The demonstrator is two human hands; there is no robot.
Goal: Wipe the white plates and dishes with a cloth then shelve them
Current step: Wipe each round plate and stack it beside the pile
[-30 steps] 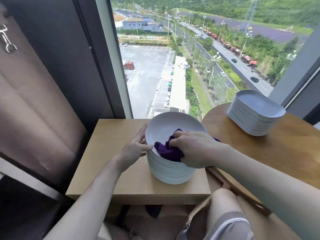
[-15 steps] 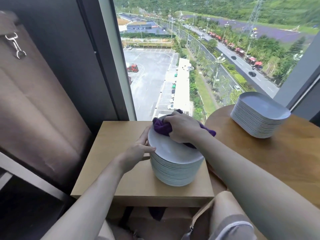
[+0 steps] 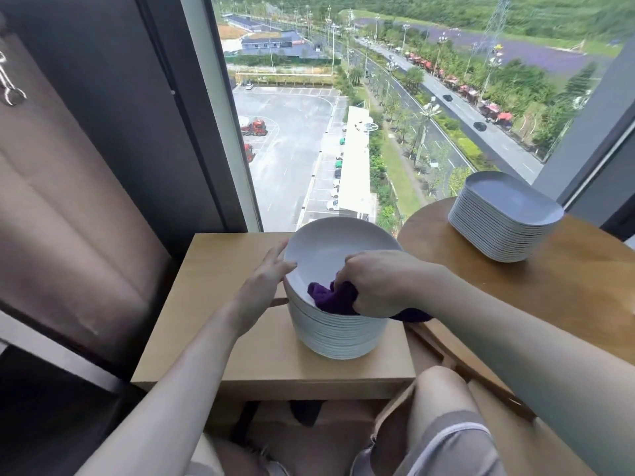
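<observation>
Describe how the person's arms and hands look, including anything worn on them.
Both arms are bare as far up as the head view shows; no sleeve comes into the picture. The left hand and the right hand wear no gloves. No watch, bracelet or ring shows on either wrist or on the fingers in sight.

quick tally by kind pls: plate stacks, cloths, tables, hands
plate stacks: 2 (round stack, oblong stack)
purple cloth: 1
wooden tables: 2 (rectangular table, round table)
hands: 2 (left hand holding the top plate by its rim, right hand gripping the cloth)
total: 7
</observation>
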